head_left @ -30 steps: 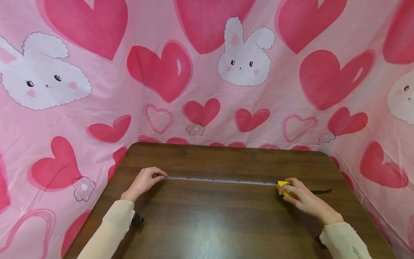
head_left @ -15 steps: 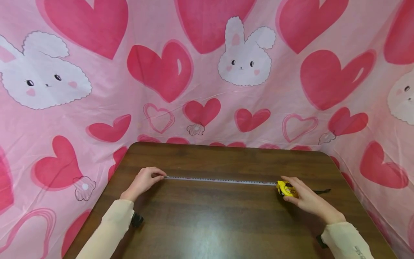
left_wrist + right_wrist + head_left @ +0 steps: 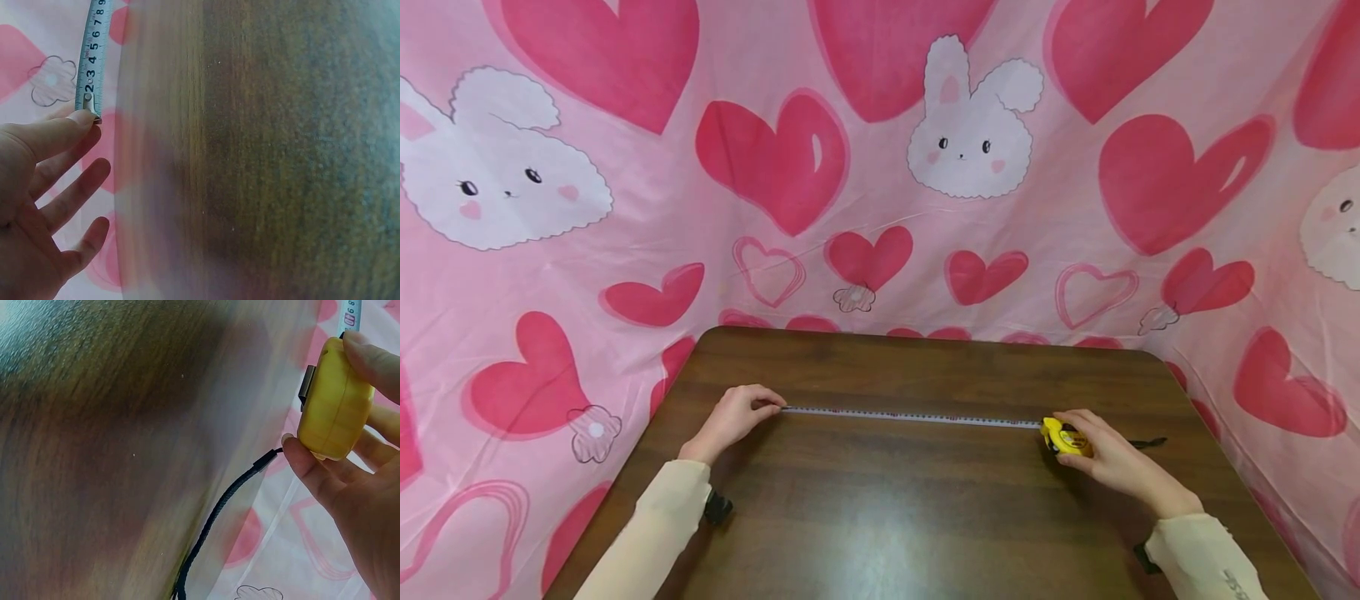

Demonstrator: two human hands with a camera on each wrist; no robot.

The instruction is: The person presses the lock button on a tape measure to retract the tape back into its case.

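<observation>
A yellow tape measure [image 3: 1066, 439] is in my right hand [image 3: 1116, 462], over the right side of the table. Its pale blade [image 3: 910, 417] stretches nearly straight across to my left hand [image 3: 736, 421]. There my thumb and forefinger pinch the metal hook [image 3: 92, 107] at the blade's end, while the other fingers spread loosely below. In the right wrist view, my thumb and fingers grip the yellow case around its edges, with the blade leaving it at the top. From the case hangs a black wrist strap [image 3: 226, 499].
Under both hands lies a dark brown wooden table [image 3: 880, 500] with rounded far corners. Pink fabric [image 3: 880, 192] printed with hearts and rabbits surrounds it at the back and both sides. A small black device [image 3: 718, 508] sits at the left wrist.
My right fingers have shifted off the front of the tape measure's case towards its far side, so more of its yellow face shows. The left hand and the blade stay almost still.
</observation>
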